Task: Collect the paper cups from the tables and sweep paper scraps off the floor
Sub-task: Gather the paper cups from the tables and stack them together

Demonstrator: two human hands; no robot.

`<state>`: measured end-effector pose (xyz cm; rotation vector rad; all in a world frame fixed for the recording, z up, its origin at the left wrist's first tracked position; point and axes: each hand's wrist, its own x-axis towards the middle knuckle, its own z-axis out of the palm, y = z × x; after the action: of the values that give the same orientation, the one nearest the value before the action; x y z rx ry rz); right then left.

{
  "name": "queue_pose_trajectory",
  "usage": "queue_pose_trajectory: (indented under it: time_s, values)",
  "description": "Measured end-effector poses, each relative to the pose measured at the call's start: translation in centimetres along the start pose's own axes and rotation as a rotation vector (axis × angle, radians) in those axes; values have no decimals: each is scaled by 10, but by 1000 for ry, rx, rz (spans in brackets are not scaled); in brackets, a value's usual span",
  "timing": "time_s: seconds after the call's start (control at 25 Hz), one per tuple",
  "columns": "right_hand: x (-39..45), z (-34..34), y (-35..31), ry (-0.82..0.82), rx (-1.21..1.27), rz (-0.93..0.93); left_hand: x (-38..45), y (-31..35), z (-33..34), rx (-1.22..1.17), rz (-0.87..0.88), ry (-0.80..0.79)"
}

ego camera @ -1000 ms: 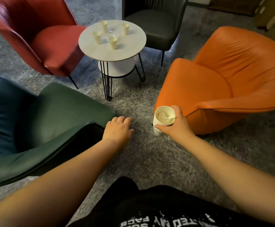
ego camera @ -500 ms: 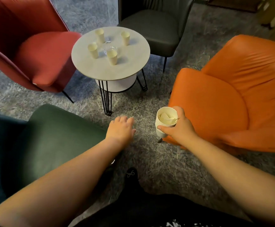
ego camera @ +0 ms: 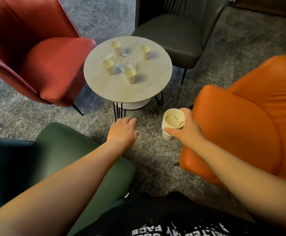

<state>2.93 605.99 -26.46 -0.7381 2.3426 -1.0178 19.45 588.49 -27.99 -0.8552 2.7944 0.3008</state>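
Four chairs ring the grey carpet (ego camera: 157, 160): a red chair (ego camera: 41, 65), a grey chair (ego camera: 171, 34), an orange chair (ego camera: 251, 120) and a green chair (ego camera: 57, 157). A clear glass dish (ego camera: 127, 65) sits near the middle of the tabletop.

Bare forearms (ego camera: 81, 178); black top (ego camera: 164, 218) with white lettering (ego camera: 155, 229).

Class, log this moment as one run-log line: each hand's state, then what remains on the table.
right hand: grips cup stack | left hand: open, empty | round table: four paper cups standing
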Motion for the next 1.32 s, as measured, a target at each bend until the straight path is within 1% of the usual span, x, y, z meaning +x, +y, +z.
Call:
queue_pose_trajectory:
  time_s: [0.24,0.44,0.56,0.76,0.96,1.12,1.28,1.32]
  values:
    - [93,2,-19,-96,0,11,77,-22,-16,-26,-80,32]
    - [191,-17,-37,-210,20,-58,155,-34,-36,-63,-198,70]
    - [244,-35,-45,-239,11,-66,197,-34,-51,-76,-276,53]
    - [303,-41,-50,-272,-19,-67,251,-36,-57,-92,-326,38]
    - [341,-27,-39,-285,-37,-16,310,-52,-38,-121,-328,6]
    - [373,-10,-34,-272,-71,30,366,-72,-10,-132,-286,-60]
    - [402,15,-39,-250,-79,109,399,-91,10,-130,-197,-212]
    - [409,22,-43,-254,-77,119,402,-97,9,-153,-180,-226]
